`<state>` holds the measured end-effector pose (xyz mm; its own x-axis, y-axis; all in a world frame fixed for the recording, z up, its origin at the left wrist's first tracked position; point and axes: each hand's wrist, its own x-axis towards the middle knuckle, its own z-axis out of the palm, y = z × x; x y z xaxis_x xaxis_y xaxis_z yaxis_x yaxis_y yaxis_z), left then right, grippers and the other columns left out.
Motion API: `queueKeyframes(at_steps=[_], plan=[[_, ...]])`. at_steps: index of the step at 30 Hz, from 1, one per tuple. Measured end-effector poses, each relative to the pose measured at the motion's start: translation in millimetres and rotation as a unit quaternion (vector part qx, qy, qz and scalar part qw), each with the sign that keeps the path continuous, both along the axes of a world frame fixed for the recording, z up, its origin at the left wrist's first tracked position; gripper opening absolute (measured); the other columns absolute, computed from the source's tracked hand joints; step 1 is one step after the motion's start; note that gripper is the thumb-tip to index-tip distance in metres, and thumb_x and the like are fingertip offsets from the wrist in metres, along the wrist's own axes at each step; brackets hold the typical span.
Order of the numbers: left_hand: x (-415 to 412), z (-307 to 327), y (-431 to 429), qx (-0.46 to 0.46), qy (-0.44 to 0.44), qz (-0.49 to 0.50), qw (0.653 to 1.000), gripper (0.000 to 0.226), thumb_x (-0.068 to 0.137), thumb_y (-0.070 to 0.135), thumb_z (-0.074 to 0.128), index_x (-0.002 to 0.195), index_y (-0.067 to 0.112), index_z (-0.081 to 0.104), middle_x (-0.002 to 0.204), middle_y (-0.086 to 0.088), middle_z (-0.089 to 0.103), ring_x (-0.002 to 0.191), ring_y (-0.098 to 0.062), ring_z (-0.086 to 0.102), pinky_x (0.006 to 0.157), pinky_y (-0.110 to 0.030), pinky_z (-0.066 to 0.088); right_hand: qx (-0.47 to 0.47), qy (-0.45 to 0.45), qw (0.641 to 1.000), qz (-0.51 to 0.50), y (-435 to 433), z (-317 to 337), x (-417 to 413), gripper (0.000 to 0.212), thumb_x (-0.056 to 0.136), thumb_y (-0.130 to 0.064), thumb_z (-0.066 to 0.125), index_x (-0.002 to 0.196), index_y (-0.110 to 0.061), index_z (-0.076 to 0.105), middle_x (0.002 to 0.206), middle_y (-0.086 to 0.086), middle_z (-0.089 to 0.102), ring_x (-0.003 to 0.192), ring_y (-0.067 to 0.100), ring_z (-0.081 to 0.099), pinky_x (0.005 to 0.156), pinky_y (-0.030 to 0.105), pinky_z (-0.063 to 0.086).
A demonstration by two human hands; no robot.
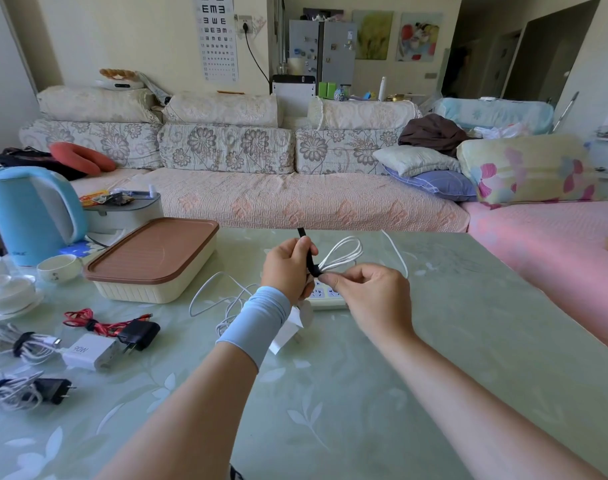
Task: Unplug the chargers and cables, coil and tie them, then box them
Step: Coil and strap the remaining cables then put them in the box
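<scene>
a green table (364,393) carried a lidded box (153,258) toward its far left edge. above the table's middle, the left hand (288,268) curled its fingers round a black strap (312,265), while the right hand (368,292) pinched the coiled white cable (345,252) where the strap wrapped it.

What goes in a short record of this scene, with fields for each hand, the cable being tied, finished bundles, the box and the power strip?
Left hand: grips the black strap, free end pointing up
Right hand: pinches the white cable where the strap wraps it
White cable: looped coil, held above the table
Finished bundles: red cable and white bundle, each strapped, at the table's left
Box: lid on
Power strip: on the table, under the hands
</scene>
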<state>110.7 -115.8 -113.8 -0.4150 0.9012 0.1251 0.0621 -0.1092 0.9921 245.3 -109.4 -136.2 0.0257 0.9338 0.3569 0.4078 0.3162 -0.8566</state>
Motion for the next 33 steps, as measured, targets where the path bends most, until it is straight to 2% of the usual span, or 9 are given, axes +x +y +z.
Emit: queueKeyframes(at_steps=[5, 9, 12, 15, 19, 22, 25, 29, 33], plan=[[-2, -6, 6, 0.042, 0.119, 0.089, 0.988, 0.030, 0.097, 0.028, 0.048, 0.069, 0.020, 0.057, 0.048, -0.002, 0.046, 0.038, -0.023, 0.045, 0.042, -0.025, 0.040, -0.130, 0.139, 0.971, 0.142, -15, 8, -15, 0.015, 0.084, -0.022, 0.074, 0.072, -0.017, 0.079, 0.074, 0.002, 0.076, 0.052, 0.018, 0.062, 0.062, 0.034, 0.054], [0, -5, 6, 0.078, 0.154, 0.122, 0.977, 0.029, 0.094, 0.028, 0.049, 0.067, 0.022, 0.056, 0.046, -0.001, 0.048, 0.046, -0.029, 0.051, 0.052, -0.030, 0.045, -0.165, 0.202, 0.954, 0.149, -17, 12, -20, 0.013, 0.086, -0.027, 0.074, 0.079, -0.017, 0.078, 0.070, -0.002, 0.074, 0.058, 0.012, 0.063, 0.065, 0.032, 0.058], [5, -5, 2, 0.083, 0.114, 0.087, 0.986, 0.028, 0.097, 0.027, 0.048, 0.074, 0.016, 0.059, 0.040, 0.001, 0.045, 0.035, -0.023, 0.046, 0.040, -0.021, 0.037, -0.184, 0.228, 0.945, 0.148, -15, 10, -20, 0.015, 0.089, -0.028, 0.072, 0.080, -0.016, 0.074, 0.058, -0.007, 0.067, 0.051, 0.011, 0.061, 0.066, 0.033, 0.058], [5, -3, 0, 0.077, 0.063, 0.039, 0.994, 0.029, 0.098, 0.028, 0.050, 0.076, 0.014, 0.062, 0.042, -0.001, 0.045, 0.035, -0.022, 0.045, 0.042, -0.023, 0.037, -0.172, 0.233, 0.942, 0.170, -14, 10, -20, 0.019, 0.096, -0.023, 0.063, 0.080, -0.014, 0.067, 0.057, -0.008, 0.066, 0.047, 0.012, 0.059, 0.067, 0.036, 0.057], [0, 1, -2, 0.056, -0.008, -0.009, 0.998, 0.028, 0.096, 0.030, 0.056, 0.076, 0.019, 0.071, 0.061, -0.008, 0.060, 0.050, -0.025, 0.054, 0.053, -0.033, 0.049, -0.145, 0.213, 0.946, 0.198, -4, 9, -16, 0.023, 0.099, -0.021, 0.057, 0.079, -0.010, 0.059, 0.067, 0.001, 0.060, 0.048, 0.015, 0.056, 0.060, 0.035, 0.053], [-9, 3, -6, 0.038, -0.017, -0.028, 0.999, 0.019, 0.093, 0.030, 0.060, 0.085, 0.022, 0.076, 0.076, 0.003, 0.072, 0.061, -0.019, 0.060, 0.058, -0.027, 0.052, -0.130, 0.212, 0.948, 0.197, 6, 7, -13, 0.024, 0.100, -0.018, 0.055, 0.078, -0.009, 0.055, 0.066, -0.001, 0.054, 0.047, 0.016, 0.052, 0.060, 0.037, 0.051], [-18, 1, -7, 0.011, -0.044, -0.048, 0.998, 0.013, 0.088, 0.021, 0.069, 0.097, 0.014, 0.074, 0.085, -0.003, 0.075, 0.064, -0.020, 0.065, 0.062, -0.030, 0.058, -0.128, 0.209, 0.949, 0.200, 9, 5, -11, 0.024, 0.100, -0.018, 0.055, 0.077, -0.010, 0.054, 0.064, -0.003, 0.056, 0.047, 0.016, 0.051, 0.057, 0.034, 0.051], [-18, -7, 0, 0.029, 0.140, 0.111, 0.983, 0.045, 0.077, 0.024, 0.079, 0.116, 0.020, 0.057, 0.094, 0.006, 0.062, 0.069, -0.015, 0.066, 0.069, -0.029, 0.055, -0.135, 0.185, 0.957, 0.179, 10, 3, -11, 0.027, 0.098, -0.019, 0.058, 0.073, -0.010, 0.057, 0.068, 0.007, 0.056, 0.048, 0.019, 0.053, 0.054, 0.031, 0.051], [-13, -1, -4, 0.122, 0.321, 0.114, 0.932, 0.008, 0.083, 0.027, 0.070, 0.085, 0.024, 0.064, 0.086, 0.007, 0.061, 0.071, -0.010, 0.057, 0.072, -0.026, 0.049, -0.161, 0.205, 0.957, 0.126, 13, 6, -9, 0.024, 0.094, -0.023, 0.065, 0.076, -0.008, 0.064, 0.066, 0.004, 0.060, 0.045, 0.019, 0.056, 0.056, 0.034, 0.051]])
